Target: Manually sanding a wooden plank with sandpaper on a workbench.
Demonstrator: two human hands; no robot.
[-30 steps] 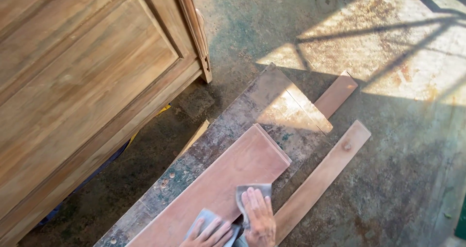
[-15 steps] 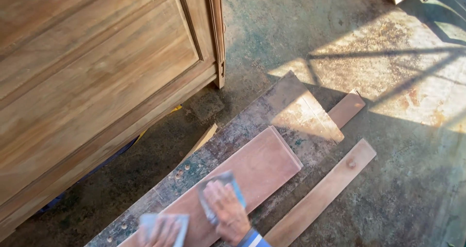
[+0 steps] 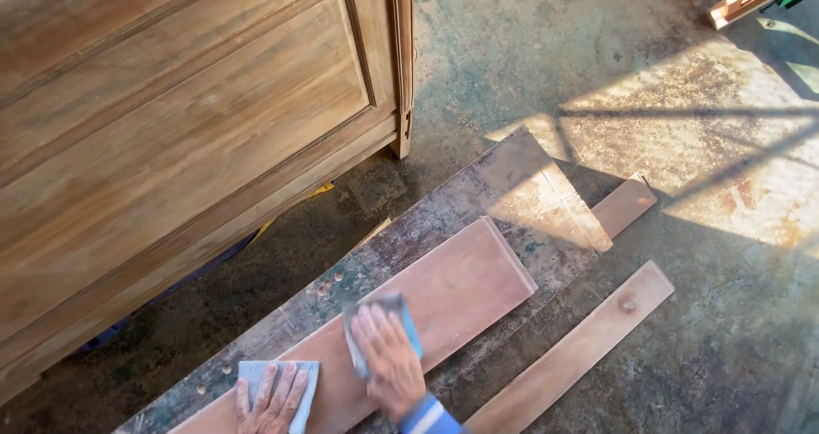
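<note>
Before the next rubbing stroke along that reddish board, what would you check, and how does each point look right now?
1. Right hand flat on its grey sheet: ok.
2. Left hand pressing the other sheet on the reddish board: ok.
3. Board lying fully on the worn plank beneath: ok.
4. Board surface ahead of the right hand bare: ok.
5. Loose strip on the floor apart from the board: ok.
6. Grit left on the sheets: cannot tell.

Woodworking workshop: boards (image 3: 444, 302), unfinished cabinet (image 3: 188, 135)
</note>
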